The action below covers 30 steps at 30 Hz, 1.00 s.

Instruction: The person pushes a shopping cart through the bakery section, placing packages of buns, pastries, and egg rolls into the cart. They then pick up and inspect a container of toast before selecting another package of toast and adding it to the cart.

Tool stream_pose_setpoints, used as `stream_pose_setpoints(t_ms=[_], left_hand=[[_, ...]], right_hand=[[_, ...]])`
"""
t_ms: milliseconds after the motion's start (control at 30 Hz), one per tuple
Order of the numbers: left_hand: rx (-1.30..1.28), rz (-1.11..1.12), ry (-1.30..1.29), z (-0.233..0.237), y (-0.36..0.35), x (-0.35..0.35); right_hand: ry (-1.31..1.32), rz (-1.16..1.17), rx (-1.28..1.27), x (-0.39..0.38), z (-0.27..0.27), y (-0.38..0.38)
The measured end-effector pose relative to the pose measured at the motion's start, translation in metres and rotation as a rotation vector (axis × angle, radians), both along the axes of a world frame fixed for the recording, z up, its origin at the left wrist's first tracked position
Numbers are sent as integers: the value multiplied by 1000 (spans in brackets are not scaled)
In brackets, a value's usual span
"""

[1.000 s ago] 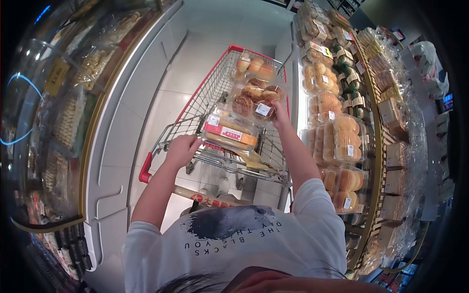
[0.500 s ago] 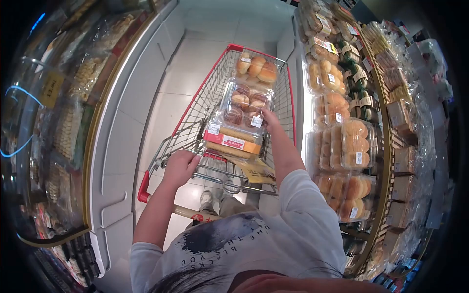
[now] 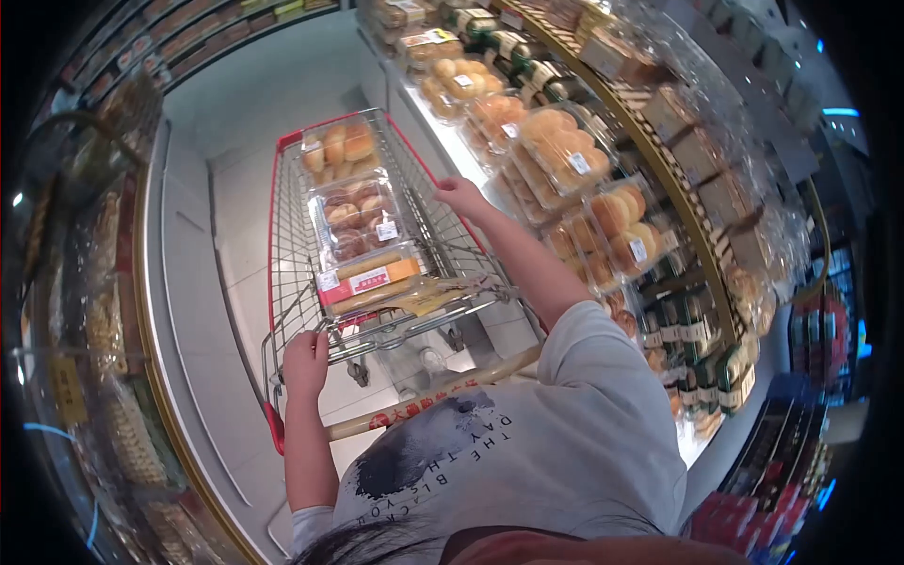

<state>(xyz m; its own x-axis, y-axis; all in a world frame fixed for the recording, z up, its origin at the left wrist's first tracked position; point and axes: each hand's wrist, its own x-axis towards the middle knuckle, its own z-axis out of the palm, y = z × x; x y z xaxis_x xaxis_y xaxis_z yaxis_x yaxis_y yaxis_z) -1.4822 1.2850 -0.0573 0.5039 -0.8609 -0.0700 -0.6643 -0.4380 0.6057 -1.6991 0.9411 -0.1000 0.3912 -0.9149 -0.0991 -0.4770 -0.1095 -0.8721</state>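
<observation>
A wire shopping cart [image 3: 276, 202] with a red rim stands in front of me. Inside it, a clear box of bread rolls [image 3: 341, 149] lies farthest away. Behind that comes a clear box of round brown pastries [image 3: 356, 213] with a white label, then a pack of long rolls [image 3: 369, 279] with a red and orange band. My left hand [image 3: 306, 363] is closed on the cart's near left wire edge. My right hand [image 3: 461, 198] has its fingers curled at the cart's right rim, apart from the boxes. A yellow flat packet [image 3: 428, 299] lies near the cart's back end.
On the right, a shelf holds boxed bread buns [image 3: 562, 151] and more rolls [image 3: 621, 226]. A slatted gold-edged rack [image 3: 692, 212] rises behind them. A display counter [image 3: 193, 367] with wrapped food runs along my left. The cart's handle bar [image 3: 424, 405] is close to my body.
My right hand has left the pastry box and moved right to the cart's rim. The view has turned, so the cart sits farther left. My left hand remains at the cart's near left edge.
</observation>
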Motion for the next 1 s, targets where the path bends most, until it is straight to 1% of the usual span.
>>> stream_pose_setpoints(t_ms=[33, 67, 100, 133, 233, 300, 367, 433, 500, 533, 567, 600, 667, 700, 733, 800, 833, 867, 933, 1000], left_hand=[[0, -4, 32, 0, 1, 0], [-19, -54, -29, -2, 3, 2], [-46, -97, -85, -4, 5, 3], [-95, -88, -116, -5, 8, 0], [-190, -161, -152, 6, 10, -14], [-226, -170, -135, 4, 11, -16], [-233, -171, -90, 1, 8, -16], [-228, -198, -68, 1, 7, -15], [-245, -217, -55, -3, 9, -11], [-254, -180, 16, -9, 9, -6], [-260, -141, 88, -15, 9, 1], [-265, -99, 158, -15, 6, 0], [-289, -91, 96, -14, 4, -4], [-299, -81, 91, -16, 3, -1], [-308, -67, 84, -18, 3, 2], [-357, -11, 185, -27, 1, 5], [-398, -2, 243, -31, -1, 7], [-440, 8, 301, -34, -2, 8], [-432, 19, 306, -45, -1, 21], [-425, 34, 301, -46, -4, 25]], right_hand=[[-4, -21, -48, -29, 10, 7], [47, -24, -60, -63, 19, 15], [86, -107, -112, -99, 19, 27], [130, -184, -164, -134, 19, 40], [96, -499, -149, -233, 18, 110], [42, -837, -63, -289, -9, 163], [75, -1117, 93, -348, -61, 240], [87, -1196, 81, -366, -93, 270], [-97, -1284, 353, -365, -102, 294], [-197, -1322, 487, -367, -107, 302], [-418, -1336, 597, -367, -111, 306], [-630, -1401, 660, -370, -122, 305], [-1066, -1495, 772, -381, -152, 292], [-1291, -1587, 745, -390, -177, 279], [-1266, -1609, 652, -394, -183, 270], [-1211, -1644, 470, -399, -195, 255], [-1234, -1727, 548, -403, -199, 248], [-1218, -1816, 482, -403, -206, 247], [-1182, -1982, 338, -404, -214, 245], [-1422, -1870, 354, -416, -229, 243]])
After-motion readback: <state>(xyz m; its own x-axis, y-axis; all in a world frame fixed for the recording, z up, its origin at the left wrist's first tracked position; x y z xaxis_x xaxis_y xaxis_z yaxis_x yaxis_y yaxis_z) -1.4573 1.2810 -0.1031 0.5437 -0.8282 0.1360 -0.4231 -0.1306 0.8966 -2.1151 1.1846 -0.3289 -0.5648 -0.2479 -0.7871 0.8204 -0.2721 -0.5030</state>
